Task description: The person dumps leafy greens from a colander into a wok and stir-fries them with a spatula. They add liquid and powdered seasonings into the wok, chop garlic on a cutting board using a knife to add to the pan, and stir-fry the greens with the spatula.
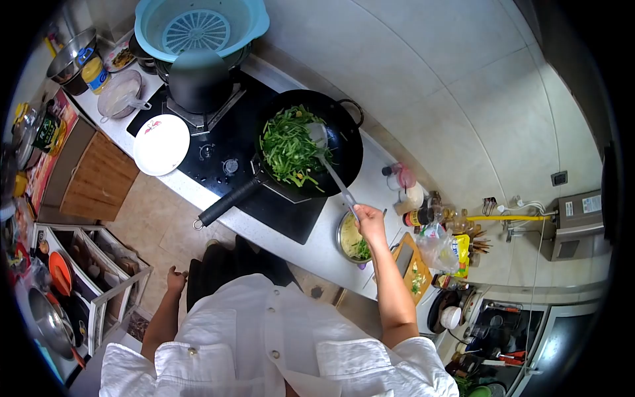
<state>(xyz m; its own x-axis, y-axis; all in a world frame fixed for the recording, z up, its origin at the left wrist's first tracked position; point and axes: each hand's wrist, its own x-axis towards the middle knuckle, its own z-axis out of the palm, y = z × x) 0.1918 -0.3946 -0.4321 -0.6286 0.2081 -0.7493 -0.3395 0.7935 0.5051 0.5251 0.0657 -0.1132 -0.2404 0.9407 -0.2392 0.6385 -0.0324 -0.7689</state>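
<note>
My right hand [370,223] is closed around the handle of a spatula [338,182]. The spatula's blade rests against chopped green vegetables [290,147] heaped in a black wok [348,149] on the stove. With its long black handle pointing toward the counter's front edge, the wok sits on the right burner. My left hand [176,280] hangs low at my side, away from the counter, its fingers loosely apart and nothing seen in it.
A white plate [161,145] lies at the stove's front left. Behind it, a blue colander [254,30] sits above the other burner. Right of the stove are a metal bowl of food [346,239], a cutting board [405,257] with chopped bits, and several bottles and jars.
</note>
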